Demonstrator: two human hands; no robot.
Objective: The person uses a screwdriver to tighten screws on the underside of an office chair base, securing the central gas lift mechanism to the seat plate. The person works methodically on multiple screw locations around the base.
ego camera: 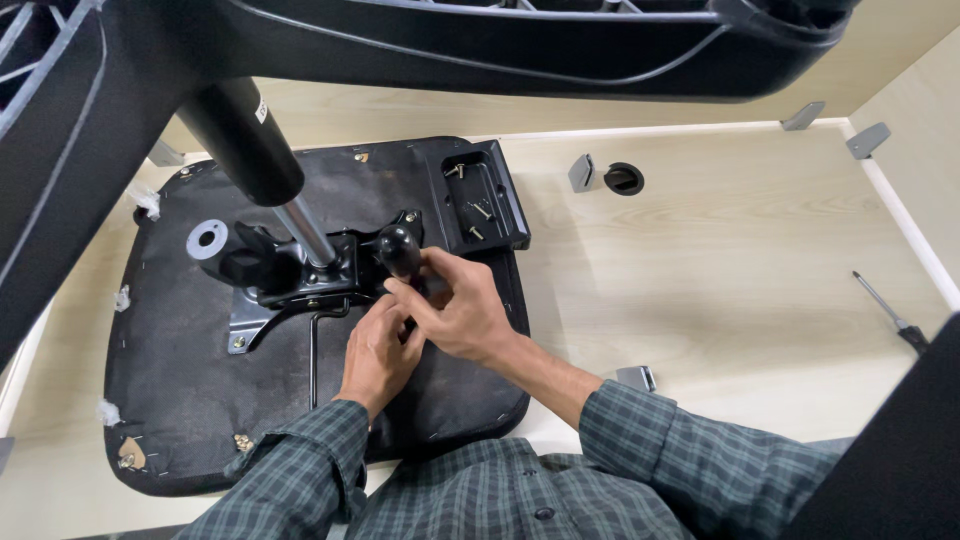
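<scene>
Loose screws [478, 215] are held in a black tray [512, 190]; a black knob [399, 251] is pinched by right hand [462, 315] fingers, left hand [380, 350] fingers curled beneath.

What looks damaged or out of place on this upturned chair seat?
White stuffing pokes out along the left edge of the black seat underside in small tufts, so the fabric looks frayed there. A screwdriver lies apart at the table's right edge. Both hands are at the metal mechanism.
</scene>
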